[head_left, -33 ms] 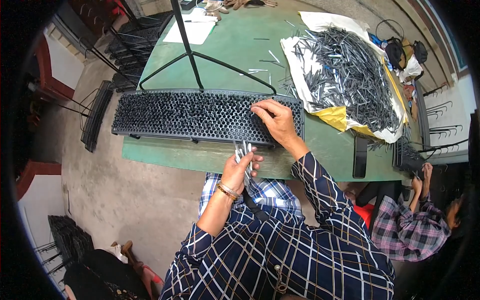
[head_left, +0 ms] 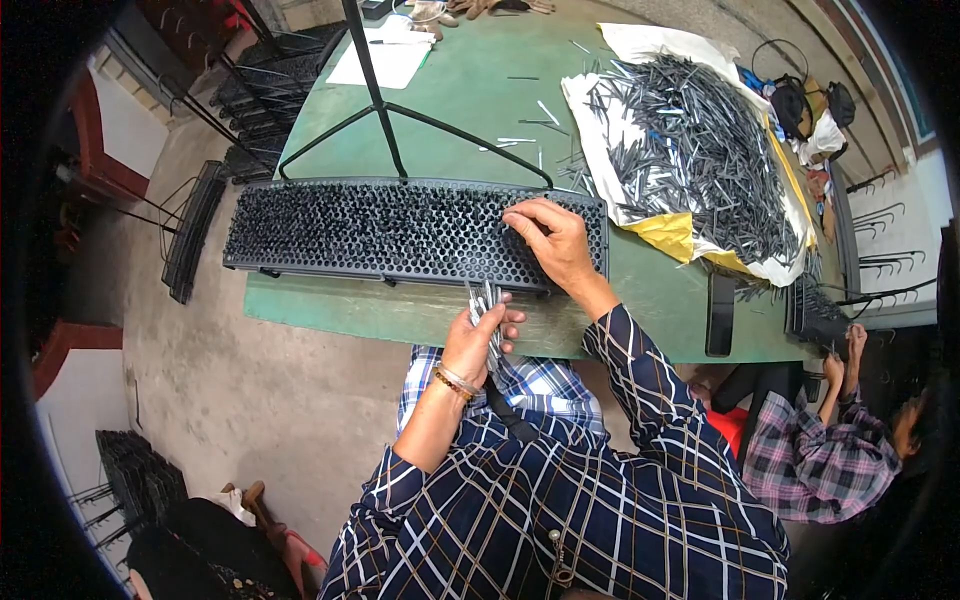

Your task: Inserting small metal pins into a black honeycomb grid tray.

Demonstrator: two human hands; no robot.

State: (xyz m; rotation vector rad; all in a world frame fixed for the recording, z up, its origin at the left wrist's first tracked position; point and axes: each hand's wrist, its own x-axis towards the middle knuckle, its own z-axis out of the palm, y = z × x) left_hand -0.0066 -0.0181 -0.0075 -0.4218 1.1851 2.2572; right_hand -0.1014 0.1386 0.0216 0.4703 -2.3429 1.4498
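Left hand [head_left: 472, 342]: fingers wrapped around a bundle of slim grey and pale strips [head_left: 478, 300], tips upward, thumb across the front; 1 beaded bracelet [head_left: 452, 385] on the wrist. Position: just in front of the tray's near edge.

Right hand [head_left: 562, 247]: above the tray's right part, thumb and index finger pressed together at the tips; whether a strip sits between them cannot be told.

Perforated tray [head_left: 470, 262]: 1, black, long, at the near side of the green bench [head_left: 470, 120]; holes densely filled at left and centre, many bare toward the right hand.

Heap of dark strips [head_left: 700, 150]: on a white and yellow sack [head_left: 665, 235], bench right.

Phone [head_left: 720, 315]: 1, dark, below the sack.

Paper [head_left: 375, 65]: white, far left of bench.
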